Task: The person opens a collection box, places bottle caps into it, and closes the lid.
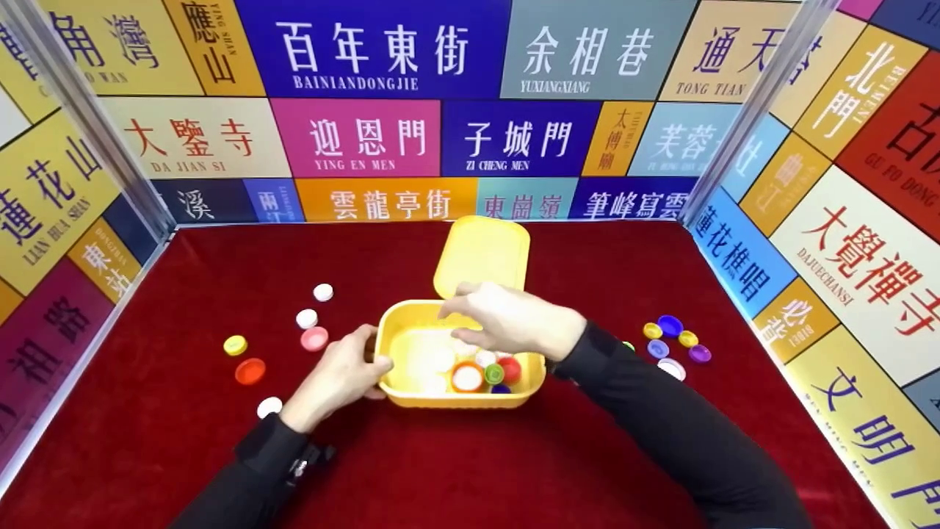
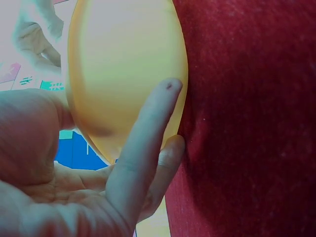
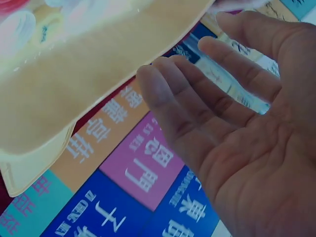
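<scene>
A yellow plastic box (image 1: 463, 401), open at the top, stands on the dark red cloth. My left hand (image 1: 344, 375) grips its left end, thumb over the rim; the left wrist view shows fingers (image 2: 143, 143) against the outer wall. Inside lie several bottle caps, among them an orange-rimmed white cap (image 1: 468, 378), a green cap (image 1: 494, 374), a red cap (image 1: 510, 369) and a dark blue cap (image 1: 500, 389). Over the box's far right part hovers my right hand (image 1: 514, 319). Its fingers (image 3: 197, 98) are loosely bent with nothing between them, and it hides some of the contents.
Behind the box lies a yellow lid (image 1: 482, 253). Loose caps are scattered at left, including a pink cap (image 1: 314, 339), a red-orange cap (image 1: 250, 371) and a yellow cap (image 1: 235, 345). Another cluster lies at right around a blue cap (image 1: 670, 325). Printed panels wall the table.
</scene>
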The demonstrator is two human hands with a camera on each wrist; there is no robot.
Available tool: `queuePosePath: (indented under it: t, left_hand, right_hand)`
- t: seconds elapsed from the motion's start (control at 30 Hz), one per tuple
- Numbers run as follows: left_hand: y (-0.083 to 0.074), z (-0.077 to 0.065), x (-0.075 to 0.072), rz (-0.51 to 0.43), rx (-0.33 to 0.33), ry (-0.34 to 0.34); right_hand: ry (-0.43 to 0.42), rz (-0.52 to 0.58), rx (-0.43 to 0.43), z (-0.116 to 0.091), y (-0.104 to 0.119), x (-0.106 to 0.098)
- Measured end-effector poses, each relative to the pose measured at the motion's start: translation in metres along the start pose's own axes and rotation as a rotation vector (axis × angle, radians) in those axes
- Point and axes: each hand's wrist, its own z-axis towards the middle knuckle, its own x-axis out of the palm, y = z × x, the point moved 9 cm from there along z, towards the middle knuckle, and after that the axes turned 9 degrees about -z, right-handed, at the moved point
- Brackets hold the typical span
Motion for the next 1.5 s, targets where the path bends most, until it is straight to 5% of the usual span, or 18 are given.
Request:
queuePosePath:
  t: [0.47, 0.9, 1.5]
  left_hand:
    - [0.0, 0.0, 0.0, 0.006, -0.001, -0.003]
    - [0.0, 0.001, 0.0, 0.012, -0.001, 0.002]
    - [0.002, 0.0, 0.001, 0.021, -0.017, -0.017]
  right_hand:
    - [-0.179, 0.125, 0.241, -0.058, -0.071, -0.025]
    - [-0.286, 0.156, 0.465, -0.139, -0.133, -0.015]
    - [-0.21, 0.134, 0.761, -0.247, -0.206, 0.006]
